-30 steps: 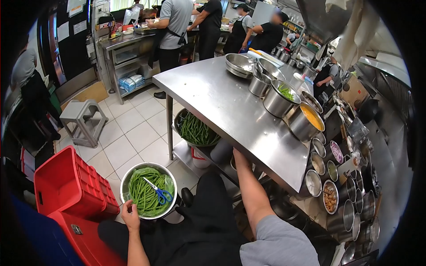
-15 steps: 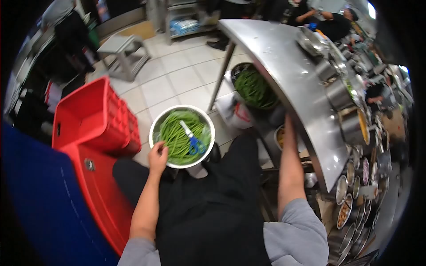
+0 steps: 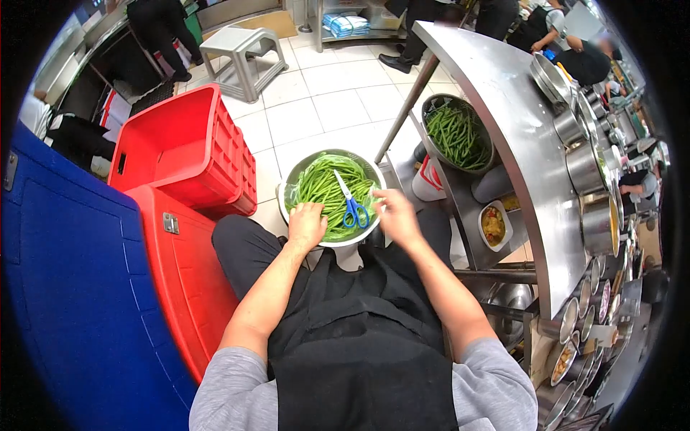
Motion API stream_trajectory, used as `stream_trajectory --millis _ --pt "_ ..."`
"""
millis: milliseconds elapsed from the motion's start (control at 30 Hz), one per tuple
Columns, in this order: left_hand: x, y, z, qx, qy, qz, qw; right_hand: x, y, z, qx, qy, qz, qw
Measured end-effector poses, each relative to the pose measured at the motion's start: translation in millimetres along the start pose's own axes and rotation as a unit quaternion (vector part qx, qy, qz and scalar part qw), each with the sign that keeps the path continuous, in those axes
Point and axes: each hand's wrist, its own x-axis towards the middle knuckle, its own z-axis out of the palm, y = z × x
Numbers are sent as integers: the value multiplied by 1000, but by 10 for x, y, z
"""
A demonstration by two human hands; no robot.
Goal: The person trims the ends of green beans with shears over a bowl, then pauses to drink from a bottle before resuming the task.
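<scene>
A round metal bowl point(image 3: 289, 170) in front of my knees holds many long green beans point(image 3: 321, 188), with clear plastic showing among them. Blue-handled scissors point(image 3: 353, 213) lie on top of the beans, blades pointing away from me. My left hand point(image 3: 309, 224) rests over the bowl's near left rim, its fingers laid out on the beans. At the right rim is my right hand point(image 3: 399, 218), fingers curled with their tips close together beside a bit of clear plastic. Whatever they may pinch is too small to make out. Neither hand is on the scissors.
Right of me stands a steel table point(image 3: 507, 129); its lower shelf holds a dark basket of green beans point(image 3: 456, 136) and a white container of yellow food point(image 3: 493, 226). On the left are red crates point(image 3: 169, 154), a red lid point(image 3: 183, 273) and a grey stool point(image 3: 241, 54). People work farther off.
My right hand has come out from under the steel table to the bowl's right rim. My left hand has moved further onto the beans. The view has shifted, and the scissors still lie on the beans.
</scene>
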Motion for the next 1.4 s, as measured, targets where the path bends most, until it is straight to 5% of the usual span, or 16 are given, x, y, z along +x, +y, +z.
stream_trajectory --millis 33,133,267,367,467,533,733,1000,1067,1167,1300,1400 --pt "32 32 20 39 -21 -10 999 75 -7 211 -123 -35 -94 987" --pt "78 39 81 35 -39 -45 998 252 60 646 -340 -131 -64 929" --pt "115 -19 114 71 -80 -60 992 289 176 933 -385 -109 -58 915" --pt "75 -178 251 -8 -1 -36 999 282 478 1042 -415 -98 -68 902" --pt "58 -89 65 -148 -22 -146 978 214 702 1153 -375 -54 -88 921" --pt "4 -431 448 -57 82 -45 994 157 413 1021 -354 -86 -21 931" --pt "12 -323 118 3 26 -42 999 140 268 865 -158 -112 61 979" --pt "46 -152 21 -215 10 -101 971 216 237 535 -28 -83 10 996" --pt "62 -196 8 -336 4 -109 936 151 118 404 110 -160 95 976" --pt "66 -251 89 -326 47 -125 936 6 -40 210 267 -159 274 910" --pt "81 -194 48 -242 97 -54 964 28 157 197 367 -167 262 877" --pt "113 -15 -86 -212 67 -82 972 39 117 216 422 -172 266 849"
